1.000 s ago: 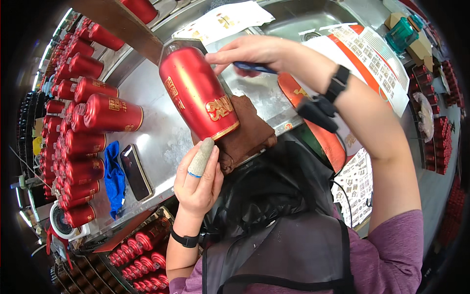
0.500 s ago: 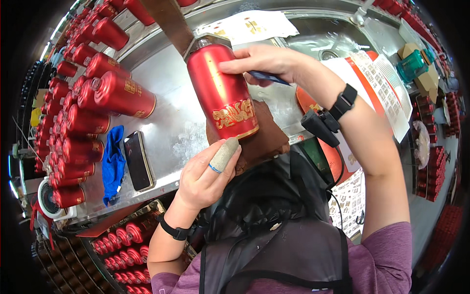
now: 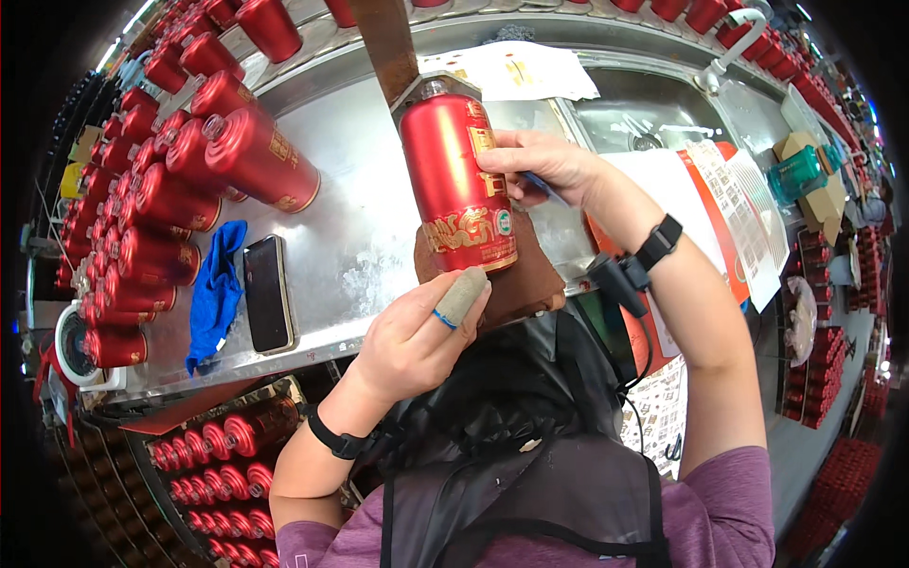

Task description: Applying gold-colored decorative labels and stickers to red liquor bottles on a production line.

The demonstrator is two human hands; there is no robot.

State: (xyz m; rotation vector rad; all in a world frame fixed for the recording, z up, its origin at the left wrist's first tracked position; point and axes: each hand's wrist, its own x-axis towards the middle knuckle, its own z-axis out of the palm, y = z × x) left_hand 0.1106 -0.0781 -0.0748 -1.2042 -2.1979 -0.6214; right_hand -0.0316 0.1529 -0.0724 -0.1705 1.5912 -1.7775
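A red metallic bottle (image 3: 440, 170) with gold dragon ornament and gold characters lies tilted before me, its clear neck against a notched brown rest (image 3: 383, 47). My left hand (image 3: 417, 331) pinches its base from below; a grey cloth finger cover (image 3: 461, 295) with a blue band wraps a finger. My right hand (image 3: 549, 170) grips the bottle's right side, thumb on its face by the gold characters. A thin dark-blue flat tool (image 3: 546, 186) sticks out from the right hand; its grip is partly hidden. Beneath the bottle's lower end is a brown cloth pad (image 3: 530, 270).
Several red bottles (image 3: 256, 156) crowd the metal bench's left side, beside a blue cloth (image 3: 218, 293) and a phone (image 3: 269, 293). Behind stands a sink (image 3: 653, 114) with a tap (image 3: 739, 43). Printed sheets (image 3: 739, 208) lie right. Bottles fill a crate (image 3: 227, 445) below left.
The bottle has turned about its long axis: gold characters and a small round green-white mark now show on its right side. Both hands stay on it. The whole view has shifted slightly.
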